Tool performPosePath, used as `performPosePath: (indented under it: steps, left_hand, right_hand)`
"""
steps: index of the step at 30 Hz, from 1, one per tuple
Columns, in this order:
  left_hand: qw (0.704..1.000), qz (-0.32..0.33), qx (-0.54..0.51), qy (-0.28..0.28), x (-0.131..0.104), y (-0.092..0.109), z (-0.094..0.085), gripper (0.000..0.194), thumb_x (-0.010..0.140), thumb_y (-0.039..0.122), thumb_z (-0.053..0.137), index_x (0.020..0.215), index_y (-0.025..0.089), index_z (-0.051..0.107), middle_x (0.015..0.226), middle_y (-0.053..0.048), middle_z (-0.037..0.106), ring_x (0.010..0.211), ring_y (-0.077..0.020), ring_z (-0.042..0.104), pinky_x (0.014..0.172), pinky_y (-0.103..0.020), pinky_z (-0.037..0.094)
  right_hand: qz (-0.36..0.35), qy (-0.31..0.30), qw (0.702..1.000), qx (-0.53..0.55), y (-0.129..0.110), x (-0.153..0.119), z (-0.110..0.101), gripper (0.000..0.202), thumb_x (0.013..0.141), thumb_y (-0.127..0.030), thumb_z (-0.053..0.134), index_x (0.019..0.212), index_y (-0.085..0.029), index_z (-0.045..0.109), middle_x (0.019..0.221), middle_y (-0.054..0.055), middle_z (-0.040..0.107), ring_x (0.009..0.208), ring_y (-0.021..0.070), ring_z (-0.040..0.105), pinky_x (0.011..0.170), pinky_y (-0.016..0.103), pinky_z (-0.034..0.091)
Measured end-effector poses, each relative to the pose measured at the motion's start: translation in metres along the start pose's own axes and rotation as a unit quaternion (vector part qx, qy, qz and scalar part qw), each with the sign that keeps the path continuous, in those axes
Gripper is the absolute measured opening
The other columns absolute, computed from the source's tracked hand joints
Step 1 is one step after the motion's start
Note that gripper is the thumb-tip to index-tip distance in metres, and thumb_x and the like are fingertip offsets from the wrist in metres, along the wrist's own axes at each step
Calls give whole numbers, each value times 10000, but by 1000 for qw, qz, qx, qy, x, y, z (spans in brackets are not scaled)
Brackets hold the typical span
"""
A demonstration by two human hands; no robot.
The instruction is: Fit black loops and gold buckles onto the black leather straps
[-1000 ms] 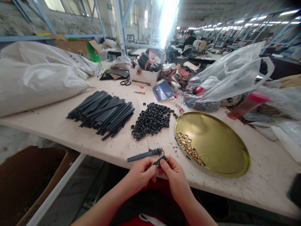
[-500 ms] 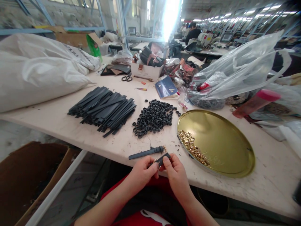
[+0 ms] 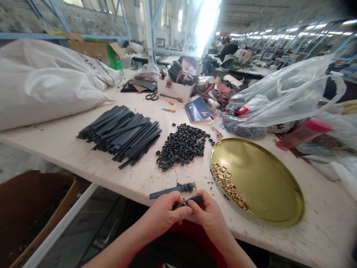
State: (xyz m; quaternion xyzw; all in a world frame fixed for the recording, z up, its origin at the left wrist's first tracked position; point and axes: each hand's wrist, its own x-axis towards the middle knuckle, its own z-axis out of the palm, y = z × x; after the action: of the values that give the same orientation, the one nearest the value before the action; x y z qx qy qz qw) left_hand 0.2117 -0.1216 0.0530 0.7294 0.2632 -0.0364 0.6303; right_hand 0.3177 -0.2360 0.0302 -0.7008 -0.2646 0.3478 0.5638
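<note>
Dark and slim, a strap (image 3: 196, 198) with a gold buckle (image 3: 184, 201) at its middle was gripped in both hands at the lower centre of the frame. Left hand (image 3: 170, 209) pinched it between closed thumb and curled fingers; right hand (image 3: 208, 209) pinched its other end the same way. Just above lay a buckled strap (image 3: 167, 191). Black strips (image 3: 119, 134) were heaped left of centre, small black loops (image 3: 182, 145) at centre, and gold buckles (image 3: 227, 184) on a round golden tray (image 3: 267, 175) at right.
</note>
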Motion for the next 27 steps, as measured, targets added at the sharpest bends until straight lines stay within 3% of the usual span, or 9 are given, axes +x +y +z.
performPosePath:
  steps: [5,11,15,18,20,22,24,27]
  left_hand:
    - [997,5,68,38,16,7,-12,286,736,436,537,635,177,472,501,61,503,495,-105,457,486,-201,312]
    - [1000,21,15,0,20,13,-22,209,800,333,426,701,169,508,598,33,552,515,-104,516,517,-205,381]
    - [999,2,-38,15,33,3,-24,187,773,339,474,697,169,469,558,38,547,472,-100,503,471,-197,370]
    - [997,22,-51,52,42,-1,-24,184,758,303,503,884,171,479,574,52,557,487,-108,524,496,-203,399]
    - [997,45,-35,55,47,-1,-24,218,780,293,468,963,178,494,600,47,566,500,-107,520,510,-207,405]
    - [997,50,-22,53,52,0,-24,209,800,305,429,933,179,529,588,43,556,476,-100,489,486,-204,388]
    - [997,40,-26,66,55,0,-23,209,801,324,424,901,176,533,556,50,534,441,-93,455,451,-197,364]
    - [995,29,-45,79,57,-1,-22,207,797,338,427,899,178,511,536,63,515,409,-84,427,412,-186,339]
  right_hand:
    - [-13,-10,999,-42,-4,24,1,217,715,-367,593,688,-193,467,539,-61,456,511,103,408,498,225,332]
    - [15,-97,995,-29,-5,48,-4,223,745,-390,574,690,-190,491,573,-44,469,558,117,431,525,232,340]
    - [-38,-110,991,-74,-9,49,-5,248,816,-407,482,698,-189,502,583,-33,487,568,119,440,544,237,346]
    - [-72,-136,980,-129,-16,59,-12,345,869,-436,355,712,-186,534,618,-4,531,600,139,486,561,253,363]
    - [-92,-106,974,-178,-21,77,-21,383,882,-436,304,725,-187,549,627,7,540,604,153,502,558,264,368]
    - [-132,-5,956,-263,-23,102,-31,305,872,-388,350,773,-189,559,677,21,554,641,169,512,591,281,372]
    - [-172,85,917,-351,-23,128,-38,153,812,-297,466,821,-187,572,789,52,572,730,194,519,665,308,368]
    - [-179,98,907,-368,-20,156,-43,77,741,-184,509,751,-187,586,786,62,570,735,201,514,691,320,353]
